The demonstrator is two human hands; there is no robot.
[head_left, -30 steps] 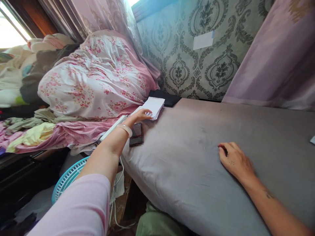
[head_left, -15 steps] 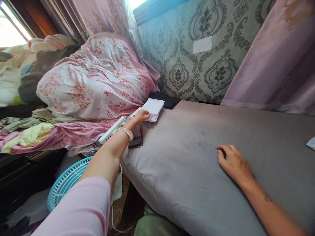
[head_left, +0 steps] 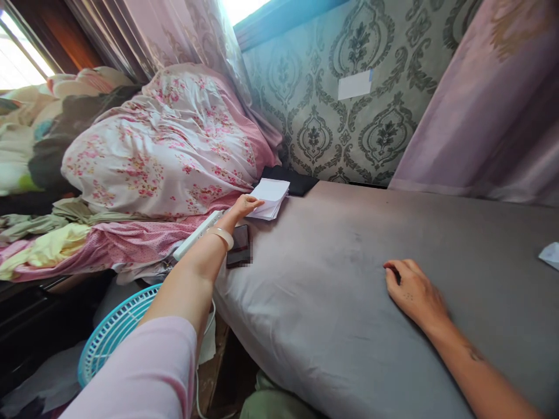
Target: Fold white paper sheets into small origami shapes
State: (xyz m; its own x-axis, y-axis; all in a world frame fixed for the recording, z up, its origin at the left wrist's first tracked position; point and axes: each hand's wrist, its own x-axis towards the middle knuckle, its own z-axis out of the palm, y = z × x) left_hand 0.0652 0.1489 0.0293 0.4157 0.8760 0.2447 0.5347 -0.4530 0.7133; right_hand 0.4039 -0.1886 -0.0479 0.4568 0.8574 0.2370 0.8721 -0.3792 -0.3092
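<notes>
My left hand reaches far forward, its thumb and fingers closed on the near left edge of a white sheet of paper. That sheet tops a small stack of papers with uneven edges, lying at the bed's far left corner. Behind the stack is a flat black item. A dark phone-like object, partly blurred out, lies below my left wrist. My right hand rests on the grey bed sheet, fingers curled in towards the thumb, with nothing visible in them.
Beside my left forearm lies a white power strip. A blue plastic fan grille or basket stands low at left. Floral bedding is piled behind. One folded paper sits at the right edge; another paper is on the wall.
My left hand has drawn back slightly to the left at the paper's edge, and the top sheet now stands a little apart from those below. My right hand stays in place.
</notes>
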